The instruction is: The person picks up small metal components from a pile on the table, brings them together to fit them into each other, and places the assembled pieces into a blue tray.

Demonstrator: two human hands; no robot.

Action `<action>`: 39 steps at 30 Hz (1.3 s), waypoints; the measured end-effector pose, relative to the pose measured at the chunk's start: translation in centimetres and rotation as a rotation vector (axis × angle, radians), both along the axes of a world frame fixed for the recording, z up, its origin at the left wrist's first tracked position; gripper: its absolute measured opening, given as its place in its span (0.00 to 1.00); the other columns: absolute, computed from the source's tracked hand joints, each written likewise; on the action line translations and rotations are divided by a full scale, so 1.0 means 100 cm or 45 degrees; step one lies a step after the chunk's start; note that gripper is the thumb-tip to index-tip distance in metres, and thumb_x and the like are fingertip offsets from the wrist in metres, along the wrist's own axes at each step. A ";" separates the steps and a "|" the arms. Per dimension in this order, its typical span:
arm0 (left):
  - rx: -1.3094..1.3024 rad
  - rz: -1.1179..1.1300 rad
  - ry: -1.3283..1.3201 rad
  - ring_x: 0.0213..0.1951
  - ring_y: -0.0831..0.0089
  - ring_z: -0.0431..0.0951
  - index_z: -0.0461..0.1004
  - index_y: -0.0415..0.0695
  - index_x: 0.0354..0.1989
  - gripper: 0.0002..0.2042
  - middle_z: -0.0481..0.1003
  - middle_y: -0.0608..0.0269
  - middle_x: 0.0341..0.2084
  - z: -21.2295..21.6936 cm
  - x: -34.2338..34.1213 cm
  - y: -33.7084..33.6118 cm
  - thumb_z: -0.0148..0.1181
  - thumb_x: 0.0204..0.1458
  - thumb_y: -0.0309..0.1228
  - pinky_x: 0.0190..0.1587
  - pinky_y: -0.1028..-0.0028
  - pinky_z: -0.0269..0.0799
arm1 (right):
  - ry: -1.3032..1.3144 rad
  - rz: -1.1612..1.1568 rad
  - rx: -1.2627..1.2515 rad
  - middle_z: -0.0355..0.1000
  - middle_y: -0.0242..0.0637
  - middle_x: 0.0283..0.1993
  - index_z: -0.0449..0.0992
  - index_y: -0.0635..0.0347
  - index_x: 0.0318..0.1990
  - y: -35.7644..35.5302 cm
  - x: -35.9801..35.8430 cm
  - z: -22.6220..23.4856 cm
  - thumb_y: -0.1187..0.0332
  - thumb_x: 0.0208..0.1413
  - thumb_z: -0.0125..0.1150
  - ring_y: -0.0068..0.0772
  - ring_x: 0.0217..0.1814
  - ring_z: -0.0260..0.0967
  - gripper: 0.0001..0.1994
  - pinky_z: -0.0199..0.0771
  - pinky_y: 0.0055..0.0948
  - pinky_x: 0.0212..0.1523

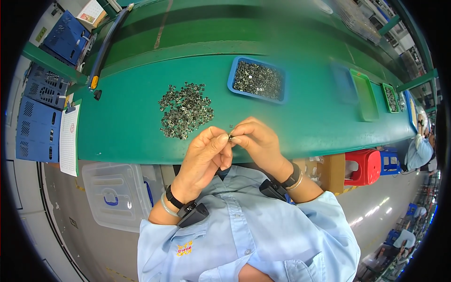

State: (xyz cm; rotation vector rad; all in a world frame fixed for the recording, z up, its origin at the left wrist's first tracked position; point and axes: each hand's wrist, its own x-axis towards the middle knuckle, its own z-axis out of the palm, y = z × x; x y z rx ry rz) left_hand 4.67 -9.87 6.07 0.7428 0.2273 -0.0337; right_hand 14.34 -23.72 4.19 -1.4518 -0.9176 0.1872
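Note:
My left hand [205, 152] and my right hand [257, 141] meet above the near edge of the green table. Between the fingertips of both is a small dark metal part [230, 137], too small to make out further. Both hands are closed in a pinch on it. Beyond my left hand lies a loose pile of small shiny metal parts [186, 110]. A blue tray [231, 84] filled with similar small parts stands farther off, past my right hand. One tiny piece [231, 126] lies on the table just beyond my fingertips.
On the right of the table [122, 122] stand a green tray [371, 96] and a smaller green tray [391, 98] of parts. A clipboard [70, 136] hangs at the left edge. Below are a clear lidded box [112, 197], a cardboard box [332, 171] and a red stool [369, 167].

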 end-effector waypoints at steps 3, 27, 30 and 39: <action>0.017 0.004 0.010 0.19 0.77 0.69 0.68 0.42 0.34 0.07 0.70 0.65 0.19 0.000 0.000 -0.001 0.54 0.58 0.33 0.21 0.79 0.63 | 0.001 -0.004 -0.004 0.72 0.33 0.32 0.75 0.59 0.35 -0.001 0.000 -0.001 0.77 0.50 0.62 0.28 0.35 0.71 0.05 0.72 0.26 0.36; -0.008 0.177 0.162 0.19 0.77 0.68 0.68 0.40 0.43 0.07 0.72 0.63 0.23 -0.029 -0.005 0.020 0.49 0.59 0.28 0.20 0.78 0.61 | -0.720 -0.063 -0.725 0.68 0.37 0.34 0.75 0.60 0.36 -0.003 0.047 -0.002 0.70 0.46 0.64 0.42 0.38 0.68 0.09 0.70 0.33 0.37; 0.015 0.151 0.159 0.19 0.77 0.69 0.68 0.40 0.43 0.07 0.72 0.63 0.23 -0.027 -0.004 0.022 0.49 0.59 0.29 0.20 0.79 0.62 | -0.755 -0.022 -0.756 0.68 0.36 0.34 0.75 0.58 0.35 0.005 0.041 -0.013 0.69 0.45 0.65 0.41 0.38 0.68 0.09 0.69 0.33 0.37; 0.114 -0.030 0.173 0.19 0.80 0.69 0.69 0.39 0.41 0.09 0.73 0.62 0.24 -0.016 0.002 0.014 0.53 0.58 0.33 0.20 0.81 0.62 | -0.660 0.056 -0.514 0.69 0.34 0.35 0.75 0.57 0.34 0.007 0.021 0.020 0.70 0.43 0.67 0.39 0.38 0.67 0.10 0.68 0.34 0.39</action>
